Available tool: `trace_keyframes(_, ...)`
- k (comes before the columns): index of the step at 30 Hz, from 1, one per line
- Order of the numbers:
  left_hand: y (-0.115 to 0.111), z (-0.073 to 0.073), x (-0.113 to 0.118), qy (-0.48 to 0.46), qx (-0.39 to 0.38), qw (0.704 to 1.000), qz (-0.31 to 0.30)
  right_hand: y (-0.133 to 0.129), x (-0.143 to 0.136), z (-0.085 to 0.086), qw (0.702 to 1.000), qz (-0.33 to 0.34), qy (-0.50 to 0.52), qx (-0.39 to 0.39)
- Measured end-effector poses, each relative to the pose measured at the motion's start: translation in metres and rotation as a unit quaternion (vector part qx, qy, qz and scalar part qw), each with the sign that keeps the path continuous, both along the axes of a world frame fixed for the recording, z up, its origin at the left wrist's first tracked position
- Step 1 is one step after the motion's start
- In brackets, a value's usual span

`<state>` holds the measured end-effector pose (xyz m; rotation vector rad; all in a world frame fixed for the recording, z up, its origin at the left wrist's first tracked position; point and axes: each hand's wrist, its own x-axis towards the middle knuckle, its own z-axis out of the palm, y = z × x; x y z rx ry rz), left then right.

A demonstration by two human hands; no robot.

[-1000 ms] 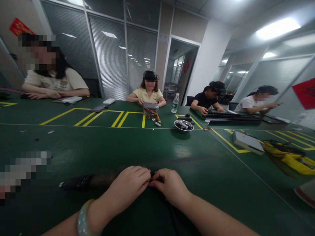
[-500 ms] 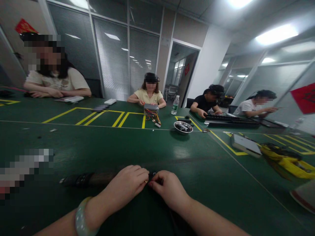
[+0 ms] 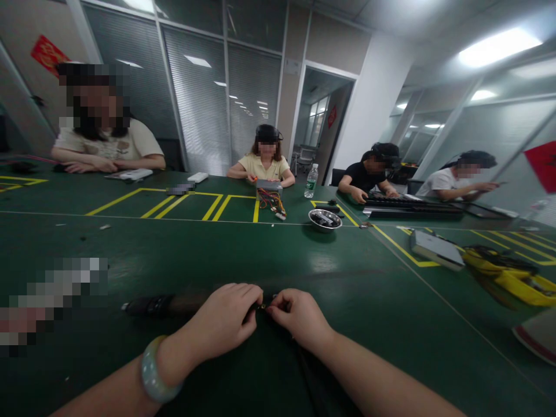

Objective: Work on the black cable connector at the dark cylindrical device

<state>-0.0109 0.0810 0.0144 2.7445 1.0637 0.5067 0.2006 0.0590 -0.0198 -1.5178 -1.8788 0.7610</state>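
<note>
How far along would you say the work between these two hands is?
Nothing can be confirmed as finished; the dark cylindrical object lies on the green table. In hand, the left hand and right hand nearly meet around a small shiny piece. How much is left cannot be told, since the fingers hide most of the detail there.

A plastic bottle point(image 3: 311, 182) stands near a metal bowl point(image 3: 325, 220)

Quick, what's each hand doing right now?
Left hand: curled by the dark rod; can't tell its grip.
Right hand: fingertips pinched; can't tell on what.
</note>
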Motion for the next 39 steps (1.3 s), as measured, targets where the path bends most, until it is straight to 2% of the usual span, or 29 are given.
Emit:
trace_keyframes(8,-0.002,-0.010,0.007,-0.014,0.014,0.998,0.057,-0.001,-0.001,0.000,1.000,0.001,-0.002,0.017)
trace_keyframes(20,0.005,-0.017,0.004,-0.024,-0.006,0.999,0.026,0.006,-0.002,0.004,0.999,0.006,-0.029,0.034)
trace_keyframes(27,0.010,-0.016,0.005,-0.015,-0.029,0.999,0.021,0.007,-0.002,0.006,1.000,0.004,-0.019,0.022)
trace_keyframes(39,0.013,-0.021,0.004,-0.004,-0.025,1.000,0.014,0.006,-0.002,0.007,1.000,-0.012,-0.012,0.007)
